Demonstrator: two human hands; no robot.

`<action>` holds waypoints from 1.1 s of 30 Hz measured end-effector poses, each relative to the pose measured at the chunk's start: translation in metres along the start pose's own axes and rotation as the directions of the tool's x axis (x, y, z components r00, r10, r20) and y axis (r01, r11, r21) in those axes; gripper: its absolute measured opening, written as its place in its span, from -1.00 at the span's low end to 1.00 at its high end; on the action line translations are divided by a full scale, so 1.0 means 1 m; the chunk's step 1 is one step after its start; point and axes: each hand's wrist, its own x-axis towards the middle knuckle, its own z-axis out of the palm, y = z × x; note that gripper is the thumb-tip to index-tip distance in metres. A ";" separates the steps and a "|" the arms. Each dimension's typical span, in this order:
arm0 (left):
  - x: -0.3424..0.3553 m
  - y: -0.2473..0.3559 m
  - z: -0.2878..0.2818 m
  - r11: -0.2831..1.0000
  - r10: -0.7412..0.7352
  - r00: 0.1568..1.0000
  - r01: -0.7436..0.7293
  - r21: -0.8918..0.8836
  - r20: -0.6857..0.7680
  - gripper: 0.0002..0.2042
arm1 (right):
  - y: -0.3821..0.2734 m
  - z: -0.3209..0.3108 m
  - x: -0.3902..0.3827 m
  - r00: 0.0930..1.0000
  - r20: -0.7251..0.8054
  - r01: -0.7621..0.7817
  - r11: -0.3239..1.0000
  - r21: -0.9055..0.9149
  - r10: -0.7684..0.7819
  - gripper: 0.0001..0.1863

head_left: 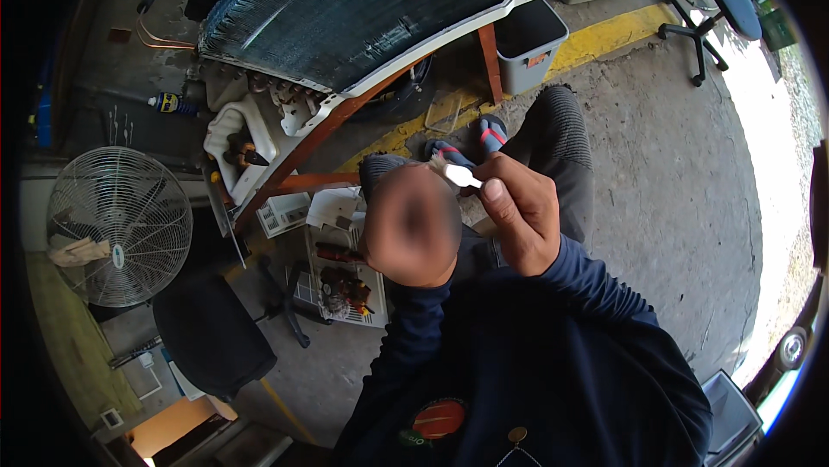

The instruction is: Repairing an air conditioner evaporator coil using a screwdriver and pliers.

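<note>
My right hand point(527, 212) pinches the handle of a small white brush point(462, 176) between thumb and fingers. The brush's pale bristles point left, toward the top of my left hand point(413, 229). That left hand is raised just beside the brush, its palm and fingers smeared by a blur, so whether it holds anything is hidden. Both hands are in front of my chest, above my bent knees. Whether the bristles touch the left hand is not plain.
A large finned coil panel point(363, 13) rests on a brown frame point(298, 152) ahead. At left are a round wire-guarded fan point(119, 225) and a black chair point(211, 333). A tray point(376, 303) with tools lies low left; a grey bin point(527, 52) stands beyond the frame.
</note>
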 end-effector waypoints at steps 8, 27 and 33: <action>-0.002 -0.002 0.000 0.996 -0.073 0.996 0.071 -0.045 -0.056 -0.84 | 0.021 -0.012 -0.014 0.956 0.030 -0.289 0.953 -0.085 0.293 -0.71; 0.001 -0.005 0.004 0.800 -0.369 0.928 0.339 -0.495 0.039 -0.83 | 0.035 -0.016 -0.011 0.967 -0.089 -0.247 0.965 -0.085 0.239 -0.67; 0.009 -0.009 0.003 0.624 -0.502 0.855 0.464 -0.629 0.133 -0.82 | 0.030 -0.020 0.003 0.991 0.013 -0.128 0.963 -0.238 0.135 -0.65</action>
